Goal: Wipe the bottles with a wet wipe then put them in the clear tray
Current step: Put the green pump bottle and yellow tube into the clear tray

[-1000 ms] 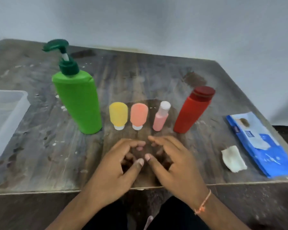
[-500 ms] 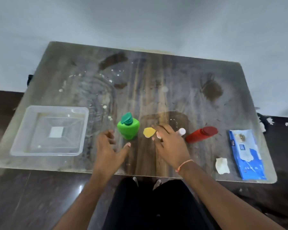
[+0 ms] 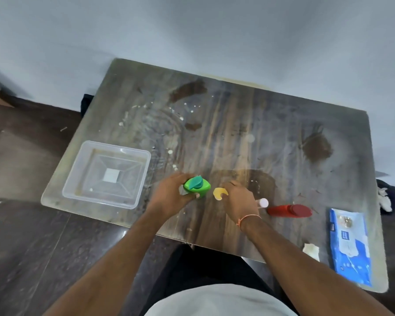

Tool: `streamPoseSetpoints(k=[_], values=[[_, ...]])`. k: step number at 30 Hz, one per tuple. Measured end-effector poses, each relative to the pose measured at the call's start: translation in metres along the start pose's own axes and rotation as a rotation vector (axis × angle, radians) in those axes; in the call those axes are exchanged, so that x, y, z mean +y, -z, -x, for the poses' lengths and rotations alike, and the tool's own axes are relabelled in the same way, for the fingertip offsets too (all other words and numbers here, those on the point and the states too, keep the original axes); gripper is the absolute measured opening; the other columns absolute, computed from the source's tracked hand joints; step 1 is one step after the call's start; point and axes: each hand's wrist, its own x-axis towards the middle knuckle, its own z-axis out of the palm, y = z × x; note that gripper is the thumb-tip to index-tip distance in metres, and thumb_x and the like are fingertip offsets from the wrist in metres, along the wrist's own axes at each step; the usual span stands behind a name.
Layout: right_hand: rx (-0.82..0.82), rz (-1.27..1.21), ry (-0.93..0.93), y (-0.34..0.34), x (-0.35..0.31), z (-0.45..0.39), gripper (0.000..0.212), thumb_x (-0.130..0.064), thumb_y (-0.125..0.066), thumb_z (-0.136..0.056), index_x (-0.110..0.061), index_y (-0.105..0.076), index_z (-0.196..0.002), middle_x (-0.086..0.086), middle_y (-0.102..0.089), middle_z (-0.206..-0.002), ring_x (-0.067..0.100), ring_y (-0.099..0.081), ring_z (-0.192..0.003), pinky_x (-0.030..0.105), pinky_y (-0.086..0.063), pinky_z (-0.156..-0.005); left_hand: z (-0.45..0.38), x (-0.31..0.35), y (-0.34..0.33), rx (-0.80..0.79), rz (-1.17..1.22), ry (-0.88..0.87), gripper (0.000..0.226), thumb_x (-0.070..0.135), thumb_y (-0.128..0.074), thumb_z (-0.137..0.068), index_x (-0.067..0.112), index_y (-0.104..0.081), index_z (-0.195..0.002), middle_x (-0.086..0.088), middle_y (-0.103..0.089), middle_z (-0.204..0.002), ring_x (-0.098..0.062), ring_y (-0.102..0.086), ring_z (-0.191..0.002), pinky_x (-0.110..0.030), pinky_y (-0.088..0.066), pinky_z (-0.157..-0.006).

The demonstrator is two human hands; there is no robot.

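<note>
My left hand (image 3: 169,195) is wrapped around the green pump bottle (image 3: 197,187), which stands upright near the table's front edge. Beside it to the right stands a small yellow bottle (image 3: 219,193). My right hand (image 3: 240,201) hovers over the small bottles with its fingers curled next to the yellow one; the orange bottle is hidden beneath it. A pink bottle's white cap (image 3: 263,202) pokes out to the right of that hand. The red bottle (image 3: 287,210) stands further right. The clear tray (image 3: 114,144) sits empty at the table's left.
A blue pack of wet wipes (image 3: 349,245) lies at the table's right front corner, with a crumpled white wipe (image 3: 311,250) just left of it. The worn wooden table (image 3: 237,124) has stains and white specks. Dark floor surrounds it.
The camera has risen and now looks down from above. My hands parted: the left one moved to the green bottle and closed around it, the right one moved over the small bottles.
</note>
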Motion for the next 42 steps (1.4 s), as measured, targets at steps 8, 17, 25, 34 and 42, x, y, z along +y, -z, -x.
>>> streamPoseSetpoints(k=[8, 17, 25, 34, 42], values=[[0.006, 0.007, 0.080, 0.005, -0.010, -0.004, 0.028, -0.020, -0.060, -0.103, -0.022, -0.067, -0.131, 0.001, -0.065, -0.129, 0.033, -0.069, -0.111, 0.039, -0.052, -0.085, 0.004, 0.007, 0.032, 0.126, 0.060, 0.098, 0.046, 0.025, -0.095, -0.078, 0.027, -0.077, -0.120, 0.021, -0.069, -0.103, 0.006, -0.065, -0.092, -0.007, -0.046, -0.080], [0.161, -0.146, 0.223, 0.029, -0.094, -0.014, 0.027, -0.022, -0.072, -0.099, -0.024, -0.074, -0.126, -0.006, -0.070, -0.124, 0.021, -0.068, -0.100, 0.032, -0.048, -0.084, 0.015, -0.037, 0.163, 0.197, 0.043, 0.076, 0.051, 0.030, -0.097, -0.076, 0.024, -0.075, -0.123, 0.012, -0.074, -0.114, -0.006, -0.073, -0.098, -0.023, -0.062, -0.083], [0.191, -0.320, 0.293, 0.005, -0.219, -0.034, 0.023, -0.030, -0.077, -0.097, -0.031, -0.076, -0.120, -0.018, -0.071, -0.117, 0.004, -0.058, -0.076, 0.027, -0.048, -0.074, 0.025, -0.121, 0.292, 0.087, -0.058, 0.080, 0.051, 0.028, -0.097, -0.077, 0.026, -0.076, -0.123, 0.018, -0.074, -0.116, -0.003, -0.073, -0.103, -0.029, -0.063, -0.091], [0.041, -0.317, 0.302, -0.068, -0.306, -0.047, 0.024, -0.028, -0.078, -0.095, -0.029, -0.076, -0.120, -0.017, -0.070, -0.120, -0.004, -0.057, -0.074, 0.006, -0.041, -0.073, 0.043, -0.194, 0.334, -0.089, -0.089, 0.077, 0.051, 0.036, -0.096, -0.076, 0.032, -0.077, -0.123, 0.021, -0.075, -0.116, 0.001, -0.072, -0.102, -0.026, -0.061, -0.093], [-0.060, -0.188, 0.321, -0.108, -0.339, -0.059, 0.028, -0.031, -0.071, -0.099, -0.027, -0.074, -0.127, -0.009, -0.068, -0.122, 0.016, -0.067, -0.102, 0.030, -0.049, -0.085, 0.056, -0.230, 0.330, -0.112, -0.090, 0.081, 0.053, 0.039, -0.095, -0.078, 0.035, -0.075, -0.127, 0.023, -0.073, -0.120, -0.003, -0.071, -0.104, -0.021, -0.059, -0.090]])
